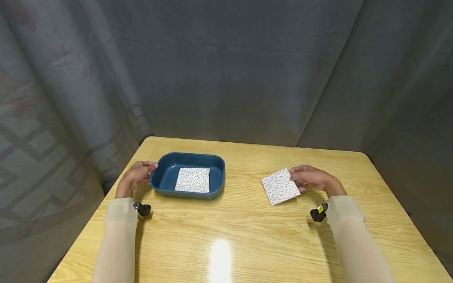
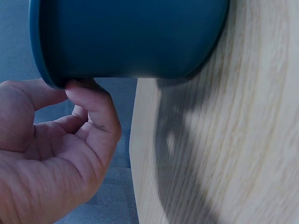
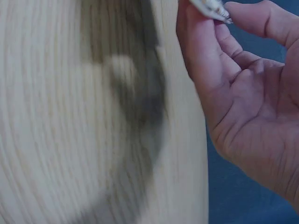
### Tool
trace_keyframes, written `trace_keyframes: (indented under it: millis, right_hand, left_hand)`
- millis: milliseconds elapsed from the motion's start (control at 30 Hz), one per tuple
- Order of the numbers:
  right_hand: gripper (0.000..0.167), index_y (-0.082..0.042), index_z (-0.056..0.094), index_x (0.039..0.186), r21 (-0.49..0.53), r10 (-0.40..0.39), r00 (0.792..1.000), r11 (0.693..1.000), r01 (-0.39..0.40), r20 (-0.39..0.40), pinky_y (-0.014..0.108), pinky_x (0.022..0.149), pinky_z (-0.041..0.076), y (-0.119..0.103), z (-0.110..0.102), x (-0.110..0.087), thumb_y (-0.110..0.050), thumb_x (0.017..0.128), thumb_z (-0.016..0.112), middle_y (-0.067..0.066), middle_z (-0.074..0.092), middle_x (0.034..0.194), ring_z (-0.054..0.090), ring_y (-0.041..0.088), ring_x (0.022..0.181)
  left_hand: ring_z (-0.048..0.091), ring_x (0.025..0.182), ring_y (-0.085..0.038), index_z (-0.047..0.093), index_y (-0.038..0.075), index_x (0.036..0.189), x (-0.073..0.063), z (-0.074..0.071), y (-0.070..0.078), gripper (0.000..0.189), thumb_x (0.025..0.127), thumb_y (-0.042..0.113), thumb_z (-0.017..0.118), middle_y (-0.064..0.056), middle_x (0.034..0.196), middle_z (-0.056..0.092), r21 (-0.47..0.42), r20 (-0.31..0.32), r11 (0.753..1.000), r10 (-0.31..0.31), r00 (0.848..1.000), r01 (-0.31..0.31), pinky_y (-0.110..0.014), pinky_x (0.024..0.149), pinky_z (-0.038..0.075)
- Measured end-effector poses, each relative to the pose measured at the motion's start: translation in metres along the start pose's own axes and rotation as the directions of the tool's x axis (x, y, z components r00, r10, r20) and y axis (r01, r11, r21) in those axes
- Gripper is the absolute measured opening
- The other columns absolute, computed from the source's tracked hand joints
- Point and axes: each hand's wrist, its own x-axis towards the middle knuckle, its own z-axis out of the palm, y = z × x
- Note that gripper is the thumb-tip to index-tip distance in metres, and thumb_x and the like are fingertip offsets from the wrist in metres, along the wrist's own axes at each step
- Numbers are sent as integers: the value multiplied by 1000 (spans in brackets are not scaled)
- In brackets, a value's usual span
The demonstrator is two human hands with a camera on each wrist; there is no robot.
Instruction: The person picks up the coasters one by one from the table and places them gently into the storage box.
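Observation:
At the left of the table in the head view stands a dark blue rectangular basin point(image 1: 166, 179) with rounded corners. Inside it lies a folded white cloth point(image 1: 192, 180) with a small dark print. My left hand point(image 1: 139, 173) pinches the basin's left rim between thumb and fingers; the left wrist view shows this grip under the basin's lip point(image 2: 131, 39). On the right, my right hand point(image 1: 309, 177) holds a second folded printed cloth point(image 1: 280, 187) by its right edge, apparently just above the table. Only a corner of this cloth point(image 3: 211, 7) shows in the right wrist view.
The wooden table point(image 1: 240, 228) has rounded far corners. Grey curtains point(image 1: 226, 78) hang behind it and at both sides. A small black camera sits on the left wrist point(image 1: 142, 209) and another on the right wrist point(image 1: 319, 212).

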Motion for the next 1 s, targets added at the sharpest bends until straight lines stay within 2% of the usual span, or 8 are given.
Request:
trace_keyframes:
  millis: [133,333,500,567,700,767,867,1000]
  right_hand:
    - [24,0,45,119,66,-46,999,997,45,9,37,82,55,5,0,4,-13,99,51,1,58,97,61,12,89]
    - [43,7,34,133,64,-91,995,994,93,-34,40,90,52,7,1,8,-13,99,50,8,48,113,53,17,108]
    - [62,12,20,147,78,-113,992,990,117,-48,36,95,50,6,2,11,-15,99,48,28,33,143,33,35,137]
    - [65,12,16,150,97,-118,992,988,123,-53,33,95,50,5,3,13,-16,100,47,31,22,153,30,36,140]
    - [66,12,13,151,118,-139,988,982,146,-67,30,91,51,1,5,16,-16,103,47,33,19,155,45,26,127]
    - [65,12,14,151,131,-139,986,980,150,-87,29,88,52,-2,7,17,-15,103,47,29,27,150,51,16,117]
    - [62,11,17,150,156,-139,985,976,155,-104,28,86,53,-8,10,19,-14,102,47,18,42,133,54,9,103]
    - [52,9,25,145,193,-141,983,968,162,-118,27,83,54,-16,12,19,-12,102,46,2,48,112,56,7,94]
  left_hand:
    - [52,69,-5,45,-13,134,1,0,0,39,107,14,42,4,78,48,10,-1,1000,-5,1000,5,-24,65,48]
    - [52,70,-7,45,-13,135,1,0,-1,39,107,14,42,3,79,49,23,-7,1000,-10,1000,10,-24,66,48]
    - [52,69,-6,45,-13,134,2,1,-1,38,107,13,42,3,78,48,18,-1,1000,-4,1000,4,-24,66,48]
    - [51,69,-7,46,-13,133,1,1,-1,37,107,12,41,3,78,47,13,1,1000,-2,1000,1,-25,66,47]
    - [50,68,-7,46,-13,131,0,1,0,36,107,13,41,2,78,47,11,4,1000,4,1000,-4,-26,65,46]
    - [50,67,-7,47,-14,130,0,1,0,35,107,13,42,2,78,47,7,4,1000,6,1000,-7,-26,65,46]
    - [50,67,-7,48,-14,129,-1,1,0,35,107,13,43,2,77,47,4,1,1000,10,1000,-10,-26,65,46]
    - [51,67,-7,48,-13,130,-1,1,0,36,107,15,44,2,78,48,13,-6,1000,6,1000,-6,-26,65,47]
